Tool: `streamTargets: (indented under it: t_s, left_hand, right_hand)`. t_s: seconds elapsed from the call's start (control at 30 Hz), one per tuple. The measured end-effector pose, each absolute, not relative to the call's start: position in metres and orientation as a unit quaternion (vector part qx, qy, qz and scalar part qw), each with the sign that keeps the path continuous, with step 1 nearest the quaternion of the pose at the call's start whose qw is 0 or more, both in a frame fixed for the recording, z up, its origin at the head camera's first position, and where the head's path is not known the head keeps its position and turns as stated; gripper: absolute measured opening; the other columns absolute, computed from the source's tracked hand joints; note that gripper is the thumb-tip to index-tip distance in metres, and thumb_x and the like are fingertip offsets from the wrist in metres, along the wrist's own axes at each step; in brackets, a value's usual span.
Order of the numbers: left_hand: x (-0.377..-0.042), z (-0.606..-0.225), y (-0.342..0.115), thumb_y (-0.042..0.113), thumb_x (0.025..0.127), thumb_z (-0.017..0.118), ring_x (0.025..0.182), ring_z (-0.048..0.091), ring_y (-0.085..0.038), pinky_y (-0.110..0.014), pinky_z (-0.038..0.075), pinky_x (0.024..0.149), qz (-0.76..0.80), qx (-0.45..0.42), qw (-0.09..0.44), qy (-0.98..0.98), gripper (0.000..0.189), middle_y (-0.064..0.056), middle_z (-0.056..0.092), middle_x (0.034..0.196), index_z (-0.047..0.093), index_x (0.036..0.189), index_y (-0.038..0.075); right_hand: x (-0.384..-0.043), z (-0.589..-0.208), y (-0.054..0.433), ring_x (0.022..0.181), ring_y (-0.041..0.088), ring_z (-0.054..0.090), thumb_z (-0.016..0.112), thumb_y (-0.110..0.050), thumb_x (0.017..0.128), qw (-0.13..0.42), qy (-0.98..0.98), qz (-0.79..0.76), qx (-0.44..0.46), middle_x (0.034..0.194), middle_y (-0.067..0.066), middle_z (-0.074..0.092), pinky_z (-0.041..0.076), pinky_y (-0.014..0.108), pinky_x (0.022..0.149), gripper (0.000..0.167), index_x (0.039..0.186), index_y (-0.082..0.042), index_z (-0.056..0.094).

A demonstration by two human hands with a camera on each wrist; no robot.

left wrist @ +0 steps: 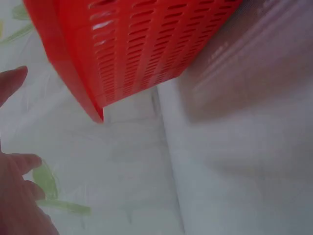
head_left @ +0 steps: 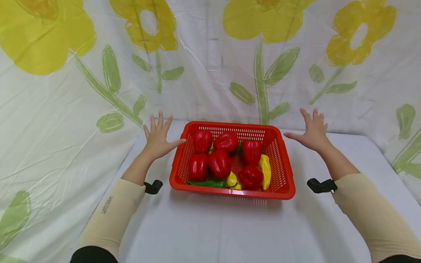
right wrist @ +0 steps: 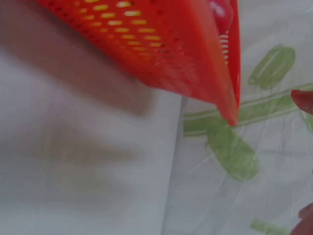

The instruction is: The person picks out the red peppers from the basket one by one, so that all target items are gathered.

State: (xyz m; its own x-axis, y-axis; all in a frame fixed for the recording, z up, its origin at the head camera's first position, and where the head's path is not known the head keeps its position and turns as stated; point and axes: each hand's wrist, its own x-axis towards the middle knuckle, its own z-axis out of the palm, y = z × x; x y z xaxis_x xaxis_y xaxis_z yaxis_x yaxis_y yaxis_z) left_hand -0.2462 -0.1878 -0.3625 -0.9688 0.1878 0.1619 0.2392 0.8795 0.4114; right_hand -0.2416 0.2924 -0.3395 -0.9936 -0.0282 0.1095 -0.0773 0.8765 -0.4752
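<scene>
While the left hand [head_left: 158, 141] and right hand [head_left: 314, 134] are held fingers-spread, the red basket [head_left: 230, 191] is placed between, at their respective four and eight o'clock, long axis laid nine-to-three, neither hand plainly nearer

The basket [head_left: 230, 191] is of red plastic, with many holes in its walls, and stands upright on the white table [head_left: 210, 230]. Inside it lie six glossy red peppers [head_left: 219, 164], a long green pepper [head_left: 210, 183] along the near wall, and a long yellow pepper [head_left: 265, 172] near the right wall.
</scene>
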Motion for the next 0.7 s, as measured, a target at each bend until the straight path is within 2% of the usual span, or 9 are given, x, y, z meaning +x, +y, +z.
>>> streamTargets:
  t_s: [0.17, 0.27, 0.43, 0.63, 0.7]
  left_hand:
    - [-0.242, -0.369, -0.18, 0.051, 0.079, 0.062, 0.14, -0.016, -0.043, -0.069, -0.012, 0.105, -0.262, -0.087, -0.001, -0.961, 0.095, -0.021, -0.005, 0.155, 0.015, 0.15, 0.009]
    - [-0.238, -0.373, -0.175, 0.049, 0.08, 0.062, 0.14, -0.013, -0.043, -0.069, -0.009, 0.105, -0.285, -0.076, -0.033, -0.955, 0.094, -0.021, -0.005, 0.155, 0.014, 0.15, 0.009]
    - [-0.231, -0.382, -0.168, 0.043, 0.082, 0.061, 0.141, -0.007, -0.045, -0.069, -0.001, 0.106, -0.334, -0.066, -0.077, -0.937, 0.09, -0.023, -0.003, 0.155, 0.013, 0.15, 0.009]
    - [-0.226, -0.392, -0.164, 0.032, 0.085, 0.06, 0.142, 0.0, -0.041, -0.065, 0.022, 0.106, -0.424, -0.059, -0.108, -0.897, 0.084, -0.021, 0.001, 0.156, 0.012, 0.15, 0.009]
    - [-0.225, -0.395, -0.162, 0.029, 0.085, 0.06, 0.142, 0.006, -0.039, -0.061, 0.028, 0.105, -0.453, -0.056, -0.112, -0.883, 0.083, -0.02, 0.005, 0.156, 0.011, 0.15, 0.01]
  right_hand:
    - [-0.244, -0.334, 0.283, 0.138, 0.047, -0.013, 0.066, -0.042, 0.081, 0.0, -0.949, 0.313, 0.024, 0.152, 0.028, -0.011, 0.007, 0.074, 0.101, 0.099, 0.151, -0.01, 0.003]
    - [-0.246, -0.335, 0.277, 0.141, 0.044, -0.003, 0.066, -0.043, 0.081, -0.024, -0.936, 0.352, 0.023, 0.155, 0.023, -0.006, 0.018, 0.072, 0.101, 0.1, 0.151, -0.011, 0.001]
    - [-0.245, -0.335, 0.263, 0.14, 0.043, 0.006, 0.065, -0.042, 0.082, -0.057, -0.917, 0.395, 0.021, 0.155, 0.021, -0.001, 0.02, 0.069, 0.104, 0.098, 0.151, -0.012, 0.001]
    - [-0.244, -0.333, 0.246, 0.14, 0.043, 0.01, 0.065, -0.041, 0.083, -0.086, -0.9, 0.427, 0.017, 0.156, 0.02, 0.003, 0.023, 0.068, 0.103, 0.094, 0.151, -0.016, 0.004]
    - [-0.244, -0.334, 0.241, 0.139, 0.043, 0.011, 0.064, -0.04, 0.083, -0.095, -0.893, 0.439, 0.012, 0.156, 0.019, 0.003, 0.024, 0.067, 0.104, 0.093, 0.151, -0.015, 0.005]
